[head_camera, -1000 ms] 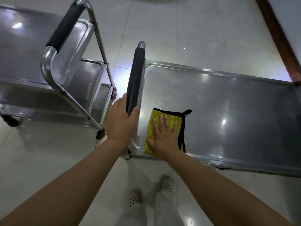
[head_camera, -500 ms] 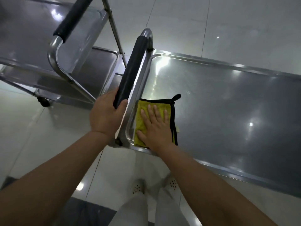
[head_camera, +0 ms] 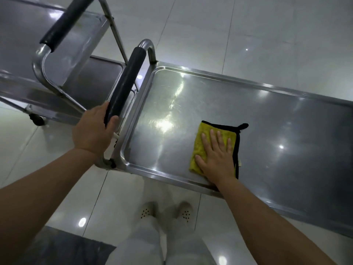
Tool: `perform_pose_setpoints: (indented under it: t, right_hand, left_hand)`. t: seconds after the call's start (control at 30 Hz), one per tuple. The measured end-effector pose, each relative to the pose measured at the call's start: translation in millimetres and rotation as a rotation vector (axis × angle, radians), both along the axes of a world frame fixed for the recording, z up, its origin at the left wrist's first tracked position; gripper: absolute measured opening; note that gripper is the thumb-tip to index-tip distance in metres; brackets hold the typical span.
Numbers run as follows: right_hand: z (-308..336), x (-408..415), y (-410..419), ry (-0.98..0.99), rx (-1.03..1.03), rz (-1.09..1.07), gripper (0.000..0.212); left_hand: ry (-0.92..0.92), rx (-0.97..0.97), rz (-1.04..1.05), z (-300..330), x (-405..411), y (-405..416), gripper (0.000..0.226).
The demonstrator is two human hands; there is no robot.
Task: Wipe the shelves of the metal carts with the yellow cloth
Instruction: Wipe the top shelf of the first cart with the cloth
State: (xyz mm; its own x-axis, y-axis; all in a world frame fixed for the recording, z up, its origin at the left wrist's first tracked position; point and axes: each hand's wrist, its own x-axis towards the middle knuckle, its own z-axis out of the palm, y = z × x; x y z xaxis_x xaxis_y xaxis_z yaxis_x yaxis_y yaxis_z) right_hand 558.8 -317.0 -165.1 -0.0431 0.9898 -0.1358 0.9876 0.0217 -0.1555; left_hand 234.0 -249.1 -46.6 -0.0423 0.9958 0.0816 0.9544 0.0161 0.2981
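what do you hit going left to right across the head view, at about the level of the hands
second cart's wheel → left hand gripping the black handle → bare wet shelf → yellow cloth → right hand pressing flat on it

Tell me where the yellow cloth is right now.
In the head view, the yellow cloth lies flat on the nearer cart's top shelf, by its near rim, under the right hand.

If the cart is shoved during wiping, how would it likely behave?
The cart probably rolls: the neighbouring cart shows a caster, and the floor is glossy tile. The left hand gripping the handle likely steadies it. Tipping seems unlikely.
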Motion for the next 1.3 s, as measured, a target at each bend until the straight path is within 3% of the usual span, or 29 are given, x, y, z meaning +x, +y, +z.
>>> perform_pose_setpoints:
  t: [0.27,0.7,1.07,1.3]
  right_hand:
    - [10,56,-22,-0.012,-0.029,-0.159,0.086]
    - [2,-22,3,-0.104,-0.047,-0.399,0.087]
    - [-6,-178,81,-0.076,-0.027,-0.070,0.080]
    - [-10,-232,120,-0.061,-0.052,0.022,0.080]
  left_hand:
    - [0.068,-0.030,-0.197,6,1,7,0.051]
    - [-0.044,-0.097,-0.285,1,-2,76,0.065]
    - [-0.025,-0.083,-0.324,2,-11,84,0.063]
    - [-0.042,-0.118,-0.292,-2,-13,88,0.061]
